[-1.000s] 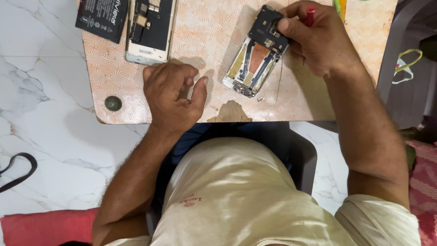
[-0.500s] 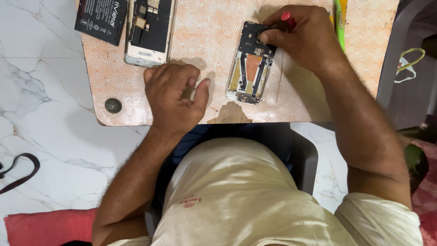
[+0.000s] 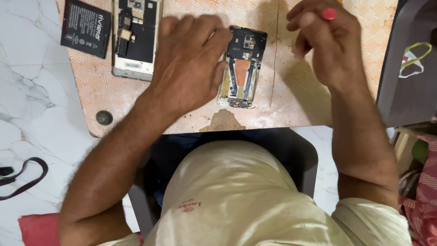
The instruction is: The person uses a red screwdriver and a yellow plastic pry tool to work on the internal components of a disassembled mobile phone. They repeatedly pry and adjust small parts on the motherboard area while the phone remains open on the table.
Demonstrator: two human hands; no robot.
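Observation:
An opened phone (image 3: 241,73) with its back cover off lies flat on the orange patterned table (image 3: 291,105), showing a dark board and copper-coloured inside. My left hand (image 3: 191,59) reaches across from the left, and its thumb and fingertips touch the phone's left edge and top corner. To the right of the phone, my right hand (image 3: 323,45) is raised a little above the table. Its fingers are curled around a small tool with a red end (image 3: 328,13), and the tool's tip is hidden.
A second opened phone (image 3: 136,36) and a loose black battery (image 3: 86,27) lie at the table's far left. A small dark round piece (image 3: 104,117) sits near the front left corner. A black strap (image 3: 22,177) lies on the marble floor. A dark chair (image 3: 409,68) stands at the right.
My right hand laid the tilted phone flat and lifted off it to the right. My left hand moved from the table's front edge up to the phone.

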